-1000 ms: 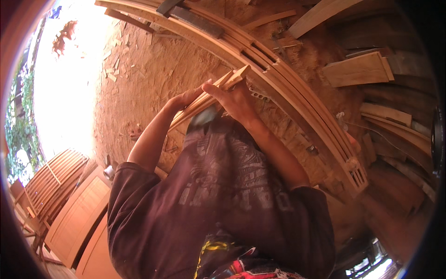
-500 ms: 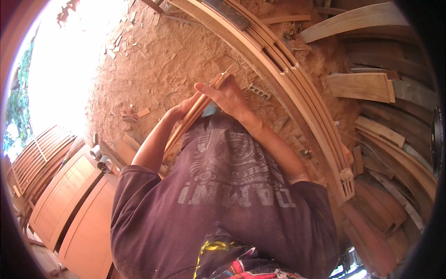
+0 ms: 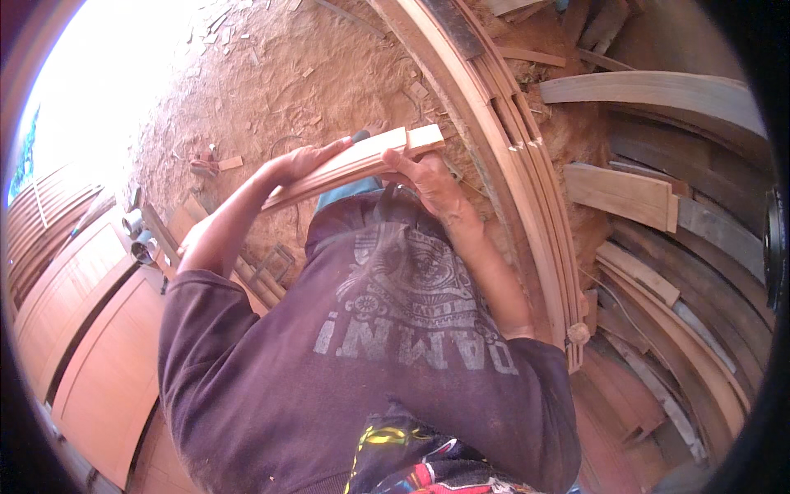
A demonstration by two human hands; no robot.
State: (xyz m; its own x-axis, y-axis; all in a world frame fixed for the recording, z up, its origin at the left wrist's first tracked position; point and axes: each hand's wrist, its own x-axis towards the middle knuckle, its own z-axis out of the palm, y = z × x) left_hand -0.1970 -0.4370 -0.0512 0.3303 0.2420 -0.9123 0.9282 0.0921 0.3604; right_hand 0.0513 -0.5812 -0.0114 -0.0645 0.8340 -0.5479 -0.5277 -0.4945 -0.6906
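Observation:
Between my hands is a long pale wooden rail [image 3: 369, 154], its stepped, narrower end to the right, by my right hand. My left hand [image 3: 311, 160] is wrapped round its middle stretch. Near the stepped end, my right hand [image 3: 428, 177] grips the rail with the thumb against its near side and the fingers behind. A small dark rounded thing [image 3: 360, 136] shows at the rail's far edge beside my left fingertips; I cannot make out what it is. The rail's left end runs down behind my left forearm.
To the right stands a bundle of long timbers [image 3: 527, 148] with slots cut in them. Beyond it lie stacked boards [image 3: 621, 196]. Panelled wooden doors [image 3: 107, 354] lean at the lower left. Offcuts [image 3: 218, 25] and a reddish tool [image 3: 204, 165] lie on the dirt floor [image 3: 271, 74].
The rail has turned from steeply slanted and edge-on to nearly level, its broad face now showing. My right hand has shifted right and down; the left still grips it.

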